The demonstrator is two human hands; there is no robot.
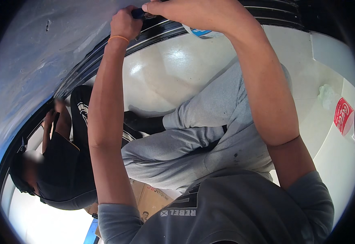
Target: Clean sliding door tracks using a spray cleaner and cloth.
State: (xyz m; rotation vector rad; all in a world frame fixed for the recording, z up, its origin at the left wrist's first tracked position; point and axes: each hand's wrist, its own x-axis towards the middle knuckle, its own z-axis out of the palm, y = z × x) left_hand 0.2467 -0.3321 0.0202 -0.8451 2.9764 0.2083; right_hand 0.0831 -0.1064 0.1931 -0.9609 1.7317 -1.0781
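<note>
Both arms reach up to the top edge of the view. My left hand (pixel 126 23), with an orange band at its wrist, is closed around a small dark object (pixel 138 13) beside a black ribbed frame (pixel 156 30). My right hand (pixel 177 10) reaches to the same spot from the right, its thumb at the dark object; its other fingers are cut off or hidden, so its grip cannot be told. Partly behind the right wrist is a round item with a blue and white label (pixel 203 33).
A large bluish, scuffed panel (pixel 43 45) rises at the left. Beside my left arm a person in black (pixel 67 170) sits close by. My crossed legs (pixel 195 140) rest on pale floor tiles. A Coca-Cola bottle (pixel 344 116) lies at the right, and a cardboard box (pixel 153 198) is below.
</note>
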